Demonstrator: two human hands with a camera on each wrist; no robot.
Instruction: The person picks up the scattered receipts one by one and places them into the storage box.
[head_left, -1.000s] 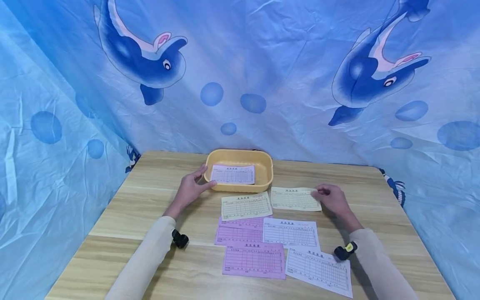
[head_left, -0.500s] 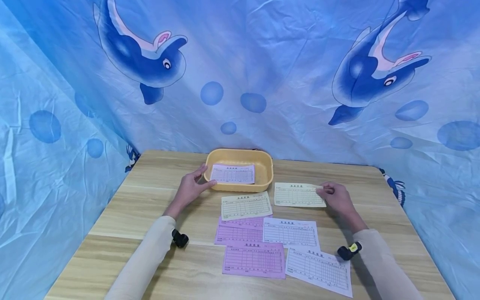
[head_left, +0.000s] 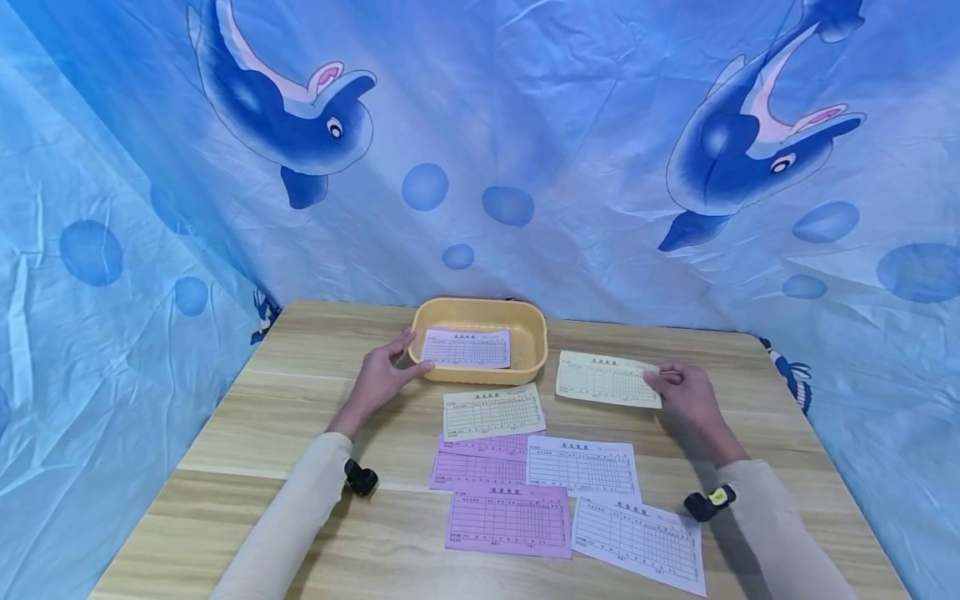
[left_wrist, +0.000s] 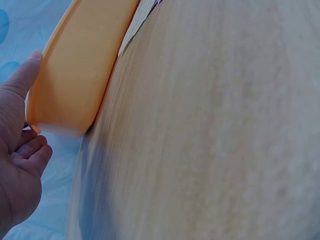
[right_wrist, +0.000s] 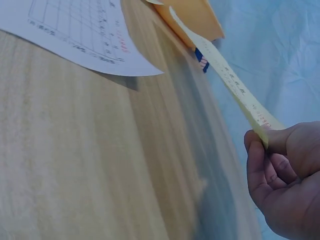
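My left hand [head_left: 381,377] grips the left end of a yellow-orange plastic basket [head_left: 537,367], its thumb on the front wall in the left wrist view. Inside the basket lies a white receipt slip [head_left: 467,349] with a pink edge showing under it. To the right of the basket, my right hand [head_left: 686,396] pinches a pale yellow receipt slip [head_left: 609,379] by its right end. That slip is held above the table, as the right wrist view shows. Another pale yellow slip [head_left: 492,413] lies in front of the basket, partly over pink slips [head_left: 480,471].
Two white slips, an upper one [head_left: 581,467] and a lower one [head_left: 637,542], lie at the right of the group. A separate pink slip [head_left: 508,522] is nearest the front. Behind the wooden table [head_left: 247,450] hangs a blue dolphin-print curtain [head_left: 480,125].
My right hand has moved the pinched yellow slip rightward and away from me, off to the right of the basket. The left hand and the basket have stayed in place.
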